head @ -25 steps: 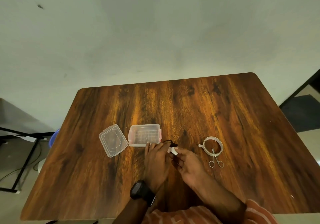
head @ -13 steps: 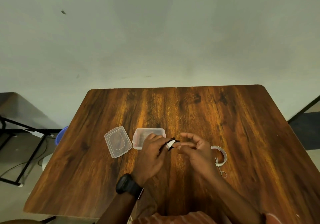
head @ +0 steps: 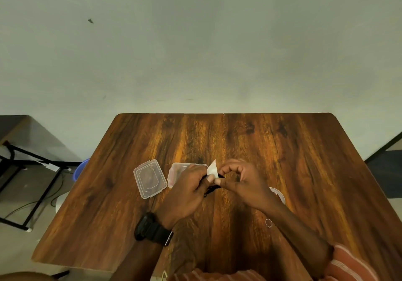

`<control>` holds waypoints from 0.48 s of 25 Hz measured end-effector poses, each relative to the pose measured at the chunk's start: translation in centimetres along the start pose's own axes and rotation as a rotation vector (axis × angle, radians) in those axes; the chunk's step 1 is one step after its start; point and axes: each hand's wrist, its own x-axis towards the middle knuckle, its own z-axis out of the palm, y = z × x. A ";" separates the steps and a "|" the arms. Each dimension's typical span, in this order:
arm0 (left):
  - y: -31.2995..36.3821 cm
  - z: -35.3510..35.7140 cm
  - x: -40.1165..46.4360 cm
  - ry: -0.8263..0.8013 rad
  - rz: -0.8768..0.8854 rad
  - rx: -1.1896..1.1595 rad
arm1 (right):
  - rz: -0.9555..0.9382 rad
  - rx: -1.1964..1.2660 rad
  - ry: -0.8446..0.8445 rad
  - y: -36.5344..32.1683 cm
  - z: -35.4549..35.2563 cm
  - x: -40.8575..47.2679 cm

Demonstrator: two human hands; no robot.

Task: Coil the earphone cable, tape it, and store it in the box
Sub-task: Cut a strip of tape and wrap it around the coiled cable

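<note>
Right-hand fingers (head: 219,180) pinch the white tape piece (head: 212,169) against the black coiled earphone cable (head: 212,188) gripped in the left hand (head: 188,190), both raised above the tabletop (head: 282,150) just right of the open box (head: 176,172); best wrap it snugly, coil held tight.

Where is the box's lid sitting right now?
In the head view the clear lid lies flat on the wooden table, left of centre, just left of the open box and beyond the left hand, apart from both.
</note>
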 end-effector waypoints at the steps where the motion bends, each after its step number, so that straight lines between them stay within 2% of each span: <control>1: 0.2 0.0 0.1 0.046 -0.017 -0.003 | -0.001 -0.012 0.015 -0.1 0.0 0.1; 3: 0.9 0.3 0.2 0.177 -0.045 -0.040 | 0.031 0.047 0.050 -0.6 0.1 0.2; 5: 1.4 0.7 0.4 0.295 0.027 0.034 | 0.083 0.163 0.071 -1.0 -0.1 0.3; 8: 1.2 0.7 0.9 0.311 0.147 0.274 | 0.091 0.194 0.056 -1.8 -0.8 0.4; 12: 1.6 0.2 1.4 0.314 0.155 0.348 | 0.035 0.069 0.139 -2.7 -1.8 0.2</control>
